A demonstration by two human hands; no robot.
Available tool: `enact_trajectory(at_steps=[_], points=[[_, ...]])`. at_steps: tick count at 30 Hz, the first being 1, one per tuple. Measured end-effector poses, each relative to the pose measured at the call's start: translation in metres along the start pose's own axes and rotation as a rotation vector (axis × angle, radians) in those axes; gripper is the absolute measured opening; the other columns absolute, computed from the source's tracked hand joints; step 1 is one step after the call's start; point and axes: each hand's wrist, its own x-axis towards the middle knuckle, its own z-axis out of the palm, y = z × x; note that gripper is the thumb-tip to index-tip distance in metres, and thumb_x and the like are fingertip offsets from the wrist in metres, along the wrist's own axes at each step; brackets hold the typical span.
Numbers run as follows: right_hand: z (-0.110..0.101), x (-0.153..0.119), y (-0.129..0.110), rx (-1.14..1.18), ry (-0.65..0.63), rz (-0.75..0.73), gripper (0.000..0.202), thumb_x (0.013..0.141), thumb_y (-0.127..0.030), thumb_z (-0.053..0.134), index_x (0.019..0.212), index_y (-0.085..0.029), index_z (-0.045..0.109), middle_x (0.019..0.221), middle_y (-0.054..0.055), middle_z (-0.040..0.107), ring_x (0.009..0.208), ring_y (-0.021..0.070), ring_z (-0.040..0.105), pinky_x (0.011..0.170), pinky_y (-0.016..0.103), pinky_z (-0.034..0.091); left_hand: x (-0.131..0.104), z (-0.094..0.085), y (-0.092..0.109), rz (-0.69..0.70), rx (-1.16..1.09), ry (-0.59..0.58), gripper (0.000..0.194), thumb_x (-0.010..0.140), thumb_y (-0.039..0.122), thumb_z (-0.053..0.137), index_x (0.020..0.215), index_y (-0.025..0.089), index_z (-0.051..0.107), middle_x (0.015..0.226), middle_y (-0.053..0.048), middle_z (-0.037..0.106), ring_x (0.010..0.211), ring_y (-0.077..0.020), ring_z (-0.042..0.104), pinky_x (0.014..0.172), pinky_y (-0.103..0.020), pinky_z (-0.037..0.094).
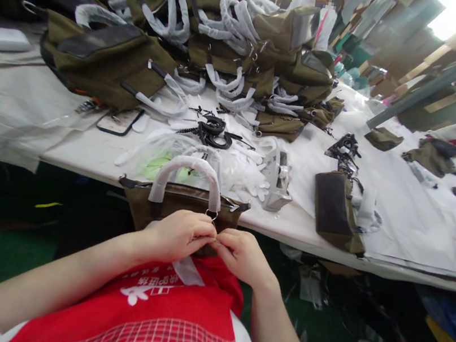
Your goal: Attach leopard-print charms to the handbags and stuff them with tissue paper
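Observation:
An olive handbag (137, 203) with dark trim stands at the table's front edge, close against my red apron. White wrapping covers its arched handle (188, 165), and a metal ring (212, 214) hangs at the handle's right base. Just below that ring, my left hand (184, 233) is pinched closed. My right hand (241, 253) is pinched too, its fingertips meeting those of the left. Whatever small piece lies between the fingertips is hidden. Both hands are in front of the bag's upper side.
Olive bags (107, 61) with wrapped handles are piled along the back. Black straps (212, 131), a phone (119, 121), clear plastic and a grey metal device (278, 181) lie on the white table (292, 226). Another bag (337, 210) sits at right. A person (321, 8) is at the far side.

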Motion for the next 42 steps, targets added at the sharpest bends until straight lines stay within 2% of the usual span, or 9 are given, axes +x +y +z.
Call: enact_trajectory(at_steps=[9,16,22,28,31,34,36,39,42], points=[[0.000,0.001,-0.001,-0.046,-0.066,-0.003,0.025,0.098,-0.028,0.049,0.085,-0.020,0.068,0.079,0.002,0.066,0.076,0.0139,0.061,0.070,0.023,0.040,-0.002,0.001,-0.001,0.000,0.025,-0.041,0.020,0.093,0.023,0.050,0.085,0.019,0.068,0.083,-0.001,0.066,0.075,-0.0132,0.061,0.067,-0.022,0.043],[0.002,0.002,-0.006,-0.061,-0.144,0.020,0.030,0.099,-0.029,0.045,0.083,-0.019,0.070,0.084,0.004,0.073,0.078,0.0159,0.065,0.072,0.024,0.043,-0.002,0.004,0.002,0.018,0.005,-0.039,0.020,0.089,0.019,0.052,0.074,0.019,0.064,0.075,0.000,0.065,0.068,-0.0129,0.058,0.063,-0.023,0.041],[0.007,0.007,-0.004,-0.043,-0.152,0.027,0.028,0.096,-0.029,0.049,0.082,-0.021,0.072,0.083,0.003,0.074,0.077,0.0170,0.067,0.072,0.024,0.045,-0.005,0.013,0.001,-0.040,-0.010,-0.022,0.021,0.085,0.015,0.052,0.067,0.018,0.061,0.070,-0.001,0.065,0.065,-0.0138,0.057,0.062,-0.024,0.040],[0.009,0.014,0.000,-0.045,-0.197,0.000,0.030,0.095,-0.027,0.050,0.074,-0.020,0.071,0.077,0.002,0.073,0.070,0.0158,0.065,0.067,0.024,0.044,-0.006,0.020,-0.003,-0.133,-0.112,-0.007,0.020,0.085,0.018,0.054,0.067,0.017,0.063,0.068,0.000,0.065,0.063,-0.0130,0.057,0.060,-0.022,0.040],[0.007,0.014,0.003,0.037,-0.080,0.080,0.023,0.092,-0.026,0.052,0.080,-0.021,0.072,0.074,0.001,0.071,0.069,0.0154,0.064,0.065,0.024,0.045,-0.009,0.014,-0.005,-0.203,-0.206,0.121,0.020,0.089,0.024,0.051,0.082,0.019,0.069,0.077,-0.001,0.069,0.072,-0.0145,0.061,0.068,-0.024,0.045],[0.013,0.012,0.005,0.163,0.243,0.266,0.020,0.090,-0.028,0.056,0.103,-0.021,0.068,0.078,0.002,0.071,0.067,0.0149,0.064,0.063,0.023,0.049,-0.018,-0.003,-0.010,-0.322,-0.296,0.349,0.025,0.089,0.033,0.053,0.106,0.020,0.067,0.096,-0.004,0.070,0.090,-0.0180,0.063,0.082,-0.029,0.048],[0.020,0.011,0.003,0.170,0.401,0.338,0.019,0.087,-0.030,0.058,0.101,-0.019,0.067,0.077,0.003,0.070,0.062,0.0145,0.063,0.059,0.023,0.049,-0.026,-0.016,-0.014,-0.420,-0.344,0.460,0.037,0.085,0.041,0.058,0.114,0.018,0.061,0.104,-0.006,0.068,0.093,-0.0203,0.063,0.085,-0.033,0.049],[0.029,0.010,-0.004,0.124,0.465,0.309,0.018,0.087,-0.034,0.058,0.087,-0.019,0.067,0.076,0.004,0.070,0.061,0.0151,0.062,0.058,0.025,0.049,-0.038,-0.027,-0.019,-0.529,-0.498,0.469,0.051,0.077,0.046,0.066,0.117,0.017,0.057,0.102,-0.007,0.068,0.083,-0.0198,0.064,0.081,-0.035,0.052],[0.029,0.010,-0.018,0.260,0.393,0.151,0.032,0.090,-0.046,0.052,0.098,-0.019,0.067,0.089,0.007,0.071,0.077,0.0191,0.066,0.070,0.029,0.052,-0.043,-0.026,-0.018,-0.562,-0.656,0.484,0.050,0.074,0.046,0.068,0.114,0.017,0.058,0.108,-0.008,0.067,0.090,-0.0208,0.064,0.083,-0.036,0.052]])
